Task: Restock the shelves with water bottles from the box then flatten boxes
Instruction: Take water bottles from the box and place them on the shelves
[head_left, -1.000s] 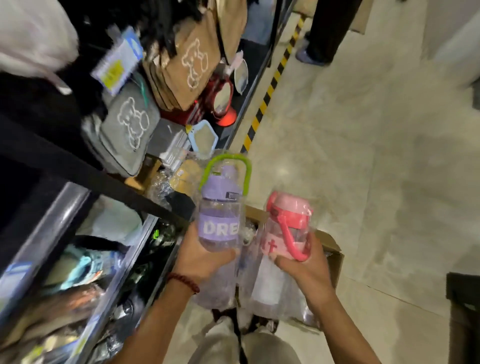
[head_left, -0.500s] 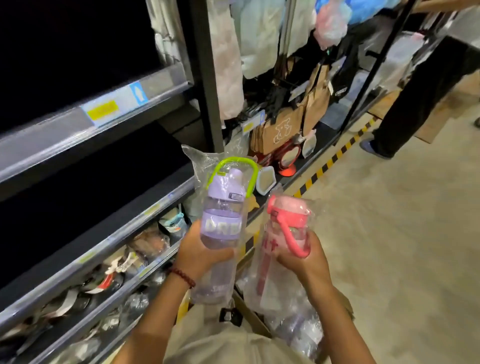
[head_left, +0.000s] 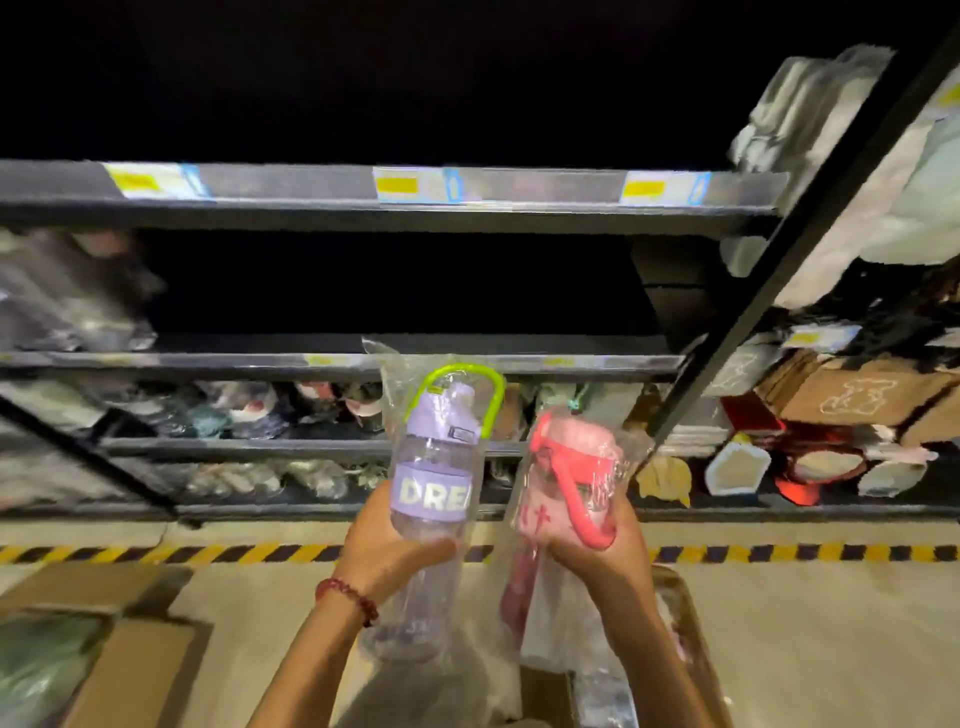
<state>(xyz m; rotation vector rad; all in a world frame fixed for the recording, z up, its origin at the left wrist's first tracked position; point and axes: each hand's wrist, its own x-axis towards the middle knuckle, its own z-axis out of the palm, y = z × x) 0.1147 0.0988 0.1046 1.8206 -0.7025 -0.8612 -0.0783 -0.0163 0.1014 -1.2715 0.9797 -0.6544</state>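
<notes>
Dark metal shelving (head_left: 395, 213) fills the view ahead, its rails edged with yellow and blue price tags, and the middle shelf (head_left: 519, 358) looks bare and shadowed across most of its width, which is probably why both bottles are raised towards it. Below it, lower shelves hold blurred wrapped goods, and a black and yellow hazard stripe (head_left: 208, 553) runs along the pale floor at the foot of the rack. The left hand (head_left: 387, 551) grips the purple bottle (head_left: 434, 493) around its lower body, fingers and thumb curled round the clear barrel, so the lilac lid and stiff lime-green carry loop stand upright and the lettered band faces the person. The right hand (head_left: 597, 553) holds the pink bottle (head_left: 566, 488) the same way, fingers wrapped round its waist, its coral strap hanging in a soft curve down over the hand. Each bottle sits inside a thin, crinkled, glossy plastic sleeve that stands up past the lid and trails below the hands; that film looks slippery, so a full-palm hold low on the body seems a sensible choice. Both bottles are side by side, near each other but apart, in the air in front of the shelves. An open cardboard box (head_left: 685, 623), matte brown, lies on the floor beneath the right forearm, with more wrapped stock inside; another carton (head_left: 130, 660) lies at lower left.
</notes>
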